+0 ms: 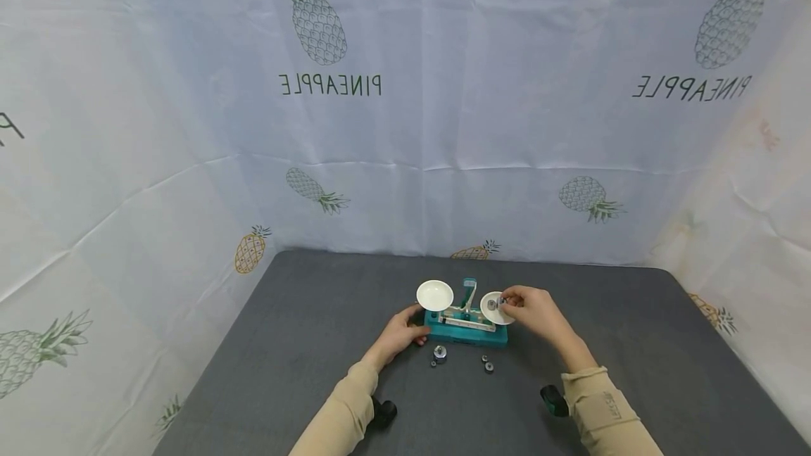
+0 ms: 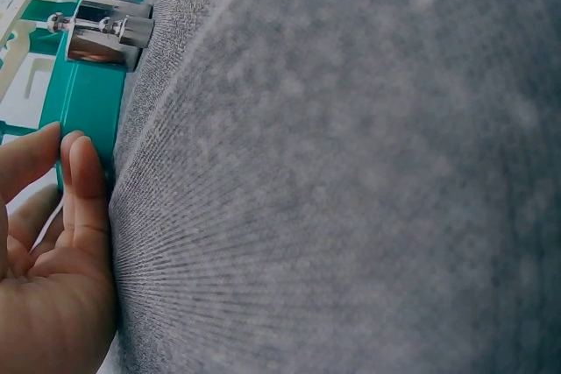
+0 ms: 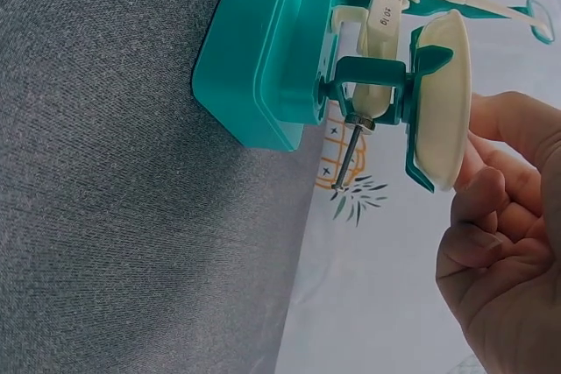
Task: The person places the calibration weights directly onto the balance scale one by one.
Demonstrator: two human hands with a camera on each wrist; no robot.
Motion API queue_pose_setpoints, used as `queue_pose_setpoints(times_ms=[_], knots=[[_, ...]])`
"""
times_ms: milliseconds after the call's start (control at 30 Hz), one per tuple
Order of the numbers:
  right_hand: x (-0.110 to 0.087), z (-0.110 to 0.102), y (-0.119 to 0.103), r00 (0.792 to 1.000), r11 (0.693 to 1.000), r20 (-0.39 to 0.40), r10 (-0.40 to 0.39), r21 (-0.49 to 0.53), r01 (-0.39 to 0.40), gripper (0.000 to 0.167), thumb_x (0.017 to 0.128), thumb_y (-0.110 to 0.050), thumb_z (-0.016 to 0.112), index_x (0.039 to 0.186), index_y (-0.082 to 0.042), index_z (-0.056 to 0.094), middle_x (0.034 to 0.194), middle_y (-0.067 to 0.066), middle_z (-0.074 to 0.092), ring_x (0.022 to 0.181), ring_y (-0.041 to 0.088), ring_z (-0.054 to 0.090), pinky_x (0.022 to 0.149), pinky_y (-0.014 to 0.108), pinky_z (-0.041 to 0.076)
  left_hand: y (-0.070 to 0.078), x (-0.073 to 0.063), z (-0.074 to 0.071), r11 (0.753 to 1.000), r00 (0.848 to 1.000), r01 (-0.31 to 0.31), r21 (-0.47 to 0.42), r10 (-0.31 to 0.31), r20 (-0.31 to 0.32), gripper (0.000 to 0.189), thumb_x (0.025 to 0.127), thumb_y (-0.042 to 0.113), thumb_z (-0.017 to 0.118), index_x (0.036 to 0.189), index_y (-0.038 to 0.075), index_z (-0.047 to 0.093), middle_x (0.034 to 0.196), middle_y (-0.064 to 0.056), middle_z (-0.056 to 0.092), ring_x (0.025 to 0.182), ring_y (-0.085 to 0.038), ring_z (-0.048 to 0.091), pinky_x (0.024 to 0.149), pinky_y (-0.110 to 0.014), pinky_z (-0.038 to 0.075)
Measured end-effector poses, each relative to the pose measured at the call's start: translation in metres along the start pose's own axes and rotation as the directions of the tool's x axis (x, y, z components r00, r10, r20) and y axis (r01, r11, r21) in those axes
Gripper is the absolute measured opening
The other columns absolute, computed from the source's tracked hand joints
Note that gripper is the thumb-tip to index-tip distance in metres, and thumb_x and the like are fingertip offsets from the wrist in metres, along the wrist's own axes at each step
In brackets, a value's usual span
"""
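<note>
A teal balance scale (image 1: 469,334) with two white pans stands on the dark table. My left hand (image 1: 398,335) holds the left end of its base, with fingers close against the teal side (image 2: 88,111) in the left wrist view. Over the right pan (image 1: 488,314), my right hand (image 1: 535,308) pinches a small metal weight (image 1: 500,300). Another metal weight (image 1: 491,305) sits in that pan. The left pan (image 1: 434,295) holds nothing visible. From the right wrist, the right pan (image 3: 444,102) hides the fingertips of my right hand (image 3: 513,216) and the weights.
In front of the scale stand a larger metal weight (image 1: 440,353) and a tiny one (image 1: 434,364). Two more small weights (image 1: 489,367) lie to their right. A pineapple-print cloth (image 1: 443,125) hangs behind the dark table (image 1: 317,371).
</note>
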State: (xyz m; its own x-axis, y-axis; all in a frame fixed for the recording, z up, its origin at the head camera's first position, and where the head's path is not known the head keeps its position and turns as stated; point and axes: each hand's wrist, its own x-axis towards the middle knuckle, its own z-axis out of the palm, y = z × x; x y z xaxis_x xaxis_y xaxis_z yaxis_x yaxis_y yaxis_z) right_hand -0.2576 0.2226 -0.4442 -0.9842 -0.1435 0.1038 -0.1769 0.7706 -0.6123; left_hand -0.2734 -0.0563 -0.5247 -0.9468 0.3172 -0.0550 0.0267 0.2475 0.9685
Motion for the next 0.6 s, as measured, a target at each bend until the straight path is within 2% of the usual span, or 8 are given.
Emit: queue_pose_setpoints(times_ms=[167,600], knots=[[0.0007,0.0004,0.0012,1.000,1.000,-0.009,-0.013,-0.005,0.013,0.022,0.086,-0.015,0.065,0.104,-0.002,0.067,0.085,0.006,0.065,0.076,0.016,0.059,0.058,0.027,0.045,-0.0094,0.0062,0.0004,1.000,1.000,0.015,-0.006,-0.015,0.001,0.060,0.084,0.010,0.066,0.137,-0.003,0.041,0.079,-0.015,0.065,0.061,-0.009,0.057,0.060,-0.026,0.052],[-0.0028,-0.0002,0.0006,1.000,1.000,-0.011,-0.010,0.018,0.010,0.027,0.086,-0.015,0.065,0.109,-0.001,0.065,0.087,0.007,0.065,0.078,0.016,0.059,0.059,0.027,0.046,-0.0091,0.0063,-0.0006,1.000,1.000,0.025,-0.004,-0.025,0.007,0.063,0.084,0.011,0.066,0.138,-0.003,0.039,0.079,-0.011,0.063,0.063,-0.010,0.057,0.061,-0.027,0.052]])
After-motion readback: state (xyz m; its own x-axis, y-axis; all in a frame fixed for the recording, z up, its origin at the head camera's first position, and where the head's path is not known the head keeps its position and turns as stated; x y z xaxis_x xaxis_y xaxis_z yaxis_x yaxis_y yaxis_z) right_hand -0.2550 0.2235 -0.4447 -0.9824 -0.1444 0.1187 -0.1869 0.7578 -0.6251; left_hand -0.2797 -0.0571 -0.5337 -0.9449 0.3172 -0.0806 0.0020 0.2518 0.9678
